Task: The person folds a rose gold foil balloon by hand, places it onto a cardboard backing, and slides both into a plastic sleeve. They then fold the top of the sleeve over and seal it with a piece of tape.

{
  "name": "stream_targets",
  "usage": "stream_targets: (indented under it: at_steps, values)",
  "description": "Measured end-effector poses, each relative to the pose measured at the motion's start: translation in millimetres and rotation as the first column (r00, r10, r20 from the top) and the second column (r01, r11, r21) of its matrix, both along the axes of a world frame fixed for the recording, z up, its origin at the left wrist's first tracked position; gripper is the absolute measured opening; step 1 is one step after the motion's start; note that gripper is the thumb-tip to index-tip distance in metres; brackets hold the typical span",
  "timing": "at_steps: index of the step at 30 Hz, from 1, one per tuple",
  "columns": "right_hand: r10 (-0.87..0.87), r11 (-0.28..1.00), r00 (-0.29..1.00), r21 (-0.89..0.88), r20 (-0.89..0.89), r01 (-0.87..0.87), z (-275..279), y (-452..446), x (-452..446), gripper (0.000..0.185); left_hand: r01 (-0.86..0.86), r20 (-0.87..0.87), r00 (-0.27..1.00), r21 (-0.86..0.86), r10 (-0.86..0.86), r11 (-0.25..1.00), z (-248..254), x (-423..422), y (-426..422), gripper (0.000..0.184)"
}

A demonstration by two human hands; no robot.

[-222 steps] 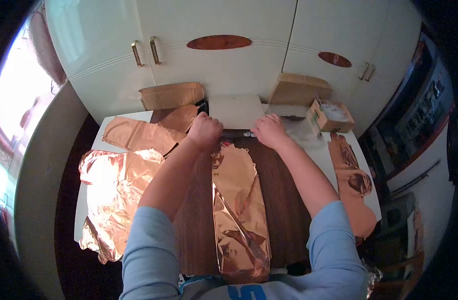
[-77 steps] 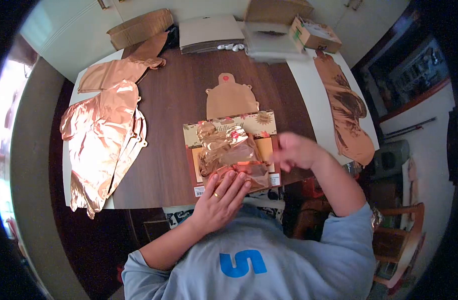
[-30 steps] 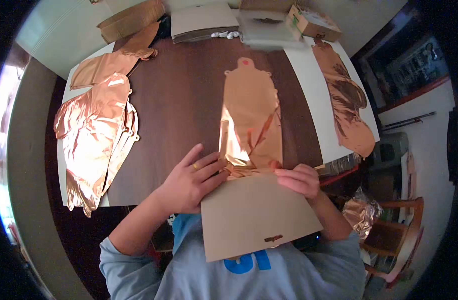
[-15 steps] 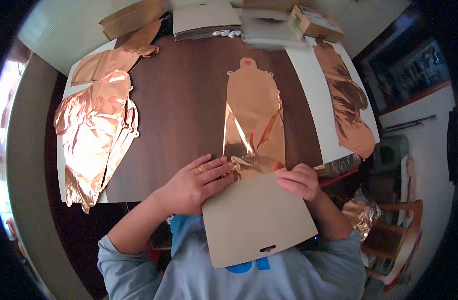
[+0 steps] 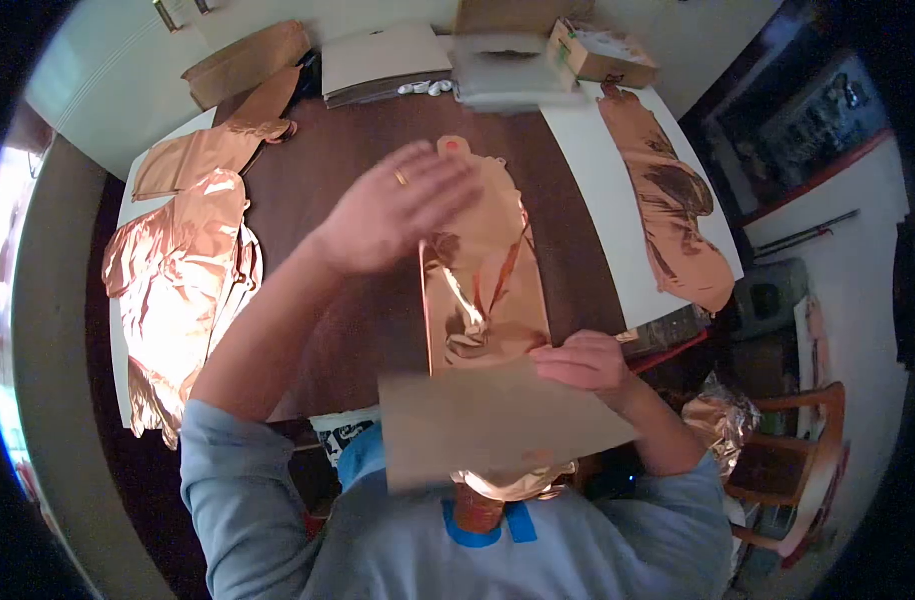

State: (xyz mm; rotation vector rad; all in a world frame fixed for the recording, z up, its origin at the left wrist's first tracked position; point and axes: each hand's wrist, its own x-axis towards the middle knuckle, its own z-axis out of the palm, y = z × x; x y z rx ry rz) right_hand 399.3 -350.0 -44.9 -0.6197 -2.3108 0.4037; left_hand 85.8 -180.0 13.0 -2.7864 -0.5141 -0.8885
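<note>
A long copper-coloured foil balloon (image 5: 493,275), laid flat with creases and shiny folds, runs away from me on the dark table. Its tab with a red dot lies at the far end. Across its near end is a beige cardboard sheet (image 5: 478,420), tilted and blurred. More copper foil (image 5: 513,483) shows below the sheet, against my shirt. My right hand (image 5: 583,362) grips the sheet's upper right edge by the foil. Blurred by motion, my left hand (image 5: 403,205) is over the balloon's far left part, fingers stretched out, holding nothing; whether it touches the foil I cannot tell.
Crumpled copper foil balloons (image 5: 183,260) lie at the left on a white board, and another foil balloon (image 5: 668,195) lies on the right board. At the back are stacked cardboard sheets (image 5: 383,60) and an open box (image 5: 603,55). A wooden chair (image 5: 788,460) stands right.
My left hand has left the cardboard and moved up toward the balloon's far end. The cardboard has tilted, uncovering foil beneath its lower edge. My right hand keeps hold of it.
</note>
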Motion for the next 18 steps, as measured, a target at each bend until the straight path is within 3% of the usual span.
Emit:
stream_targets:
  at_steps: [2,5,8,15,18]
  values:
    - [0.013,0.999,1.000,0.029,-0.001,-0.013,-6,1,2,0.024,-0.091,0.038,0.995,-0.016,0.092,0.996,-3,4,15,0.054]
    - [0.019,0.998,1.000,0.056,-0.017,-0.018,-7,5,0,0.024,0.251,-0.148,0.944,-0.258,-0.295,0.933,-13,30,-11,0.060]
    - [0.037,0.997,0.999,0.075,-0.034,-0.034,-7,10,-5,0.024,0.245,-0.251,0.903,-0.365,-0.348,0.898,-41,43,-41,0.065]
    - [0.081,0.987,0.996,0.140,-0.036,-0.075,-2,27,-34,0.023,-0.029,-0.427,0.887,-0.435,-0.178,0.900,-44,-11,-52,0.064]
    - [0.090,0.988,0.996,0.125,-0.010,-0.088,4,28,-47,0.022,-0.051,-0.365,0.925,-0.402,-0.109,0.914,-41,-30,-62,0.064]
